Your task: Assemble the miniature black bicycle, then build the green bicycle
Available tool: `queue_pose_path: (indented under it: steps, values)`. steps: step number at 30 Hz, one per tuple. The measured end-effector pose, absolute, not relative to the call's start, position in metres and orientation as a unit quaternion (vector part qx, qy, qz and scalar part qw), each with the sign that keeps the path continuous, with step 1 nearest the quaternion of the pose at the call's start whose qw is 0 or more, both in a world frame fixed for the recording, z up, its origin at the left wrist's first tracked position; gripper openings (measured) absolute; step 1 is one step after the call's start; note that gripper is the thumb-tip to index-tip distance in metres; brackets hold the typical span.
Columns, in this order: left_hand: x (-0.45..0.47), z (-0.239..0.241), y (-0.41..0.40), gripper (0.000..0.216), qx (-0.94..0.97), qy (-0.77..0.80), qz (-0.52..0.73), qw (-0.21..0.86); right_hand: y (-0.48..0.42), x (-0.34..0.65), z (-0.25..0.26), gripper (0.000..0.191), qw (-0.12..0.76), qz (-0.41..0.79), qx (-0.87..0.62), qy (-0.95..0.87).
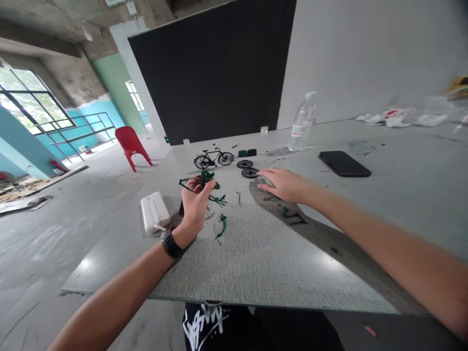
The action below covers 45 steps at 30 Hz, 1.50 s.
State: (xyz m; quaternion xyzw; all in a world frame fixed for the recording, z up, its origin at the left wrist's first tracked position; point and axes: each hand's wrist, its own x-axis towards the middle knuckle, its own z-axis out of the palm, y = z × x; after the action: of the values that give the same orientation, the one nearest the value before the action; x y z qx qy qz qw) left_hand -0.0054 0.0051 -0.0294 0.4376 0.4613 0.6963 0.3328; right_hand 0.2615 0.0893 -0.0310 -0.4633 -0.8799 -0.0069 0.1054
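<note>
Grey textured tabletop [263, 273], dark panel [219, 73] behind. Green frame part [206, 175]: over the tabletop, gripped between thumb and fingers of my left hand [195, 204]. Judged light and stiff, thin arms liable to snap; best held at the thick cluster. My right hand [285, 184] has thumb and fingers apart, beside the nearer spoked wheel [250, 173]; contact cannot be confirmed. Beyond: assembled model bicycle [214, 159], upright.
</note>
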Motion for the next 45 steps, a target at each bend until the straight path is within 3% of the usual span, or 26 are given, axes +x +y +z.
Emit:
queue_pose_path:
  steps: [10,19,22,28,45]
  values:
    - [-0.002,-0.028,0.002,0.026,0.448,0.454,0.685,0.352,0.138,0.249,0.004,0.047,0.053,-0.006,-0.499,-0.865]
    - [-0.002,-0.029,0.002,0.021,0.484,0.428,0.682,0.342,0.100,0.251,0.017,0.019,0.023,0.117,-0.467,-0.876]
    - [-0.001,-0.030,0.001,0.020,0.490,0.426,0.681,0.338,0.082,0.251,0.005,0.018,0.054,0.146,-0.453,-0.878]
    - [0.000,-0.031,0.000,0.020,0.503,0.433,0.667,0.338,0.076,0.247,-0.013,0.017,0.030,0.165,-0.445,-0.880]
    - [0.002,-0.034,0.002,0.022,0.486,0.427,0.677,0.352,0.073,0.204,-0.005,0.024,0.061,0.071,-0.418,-0.903]
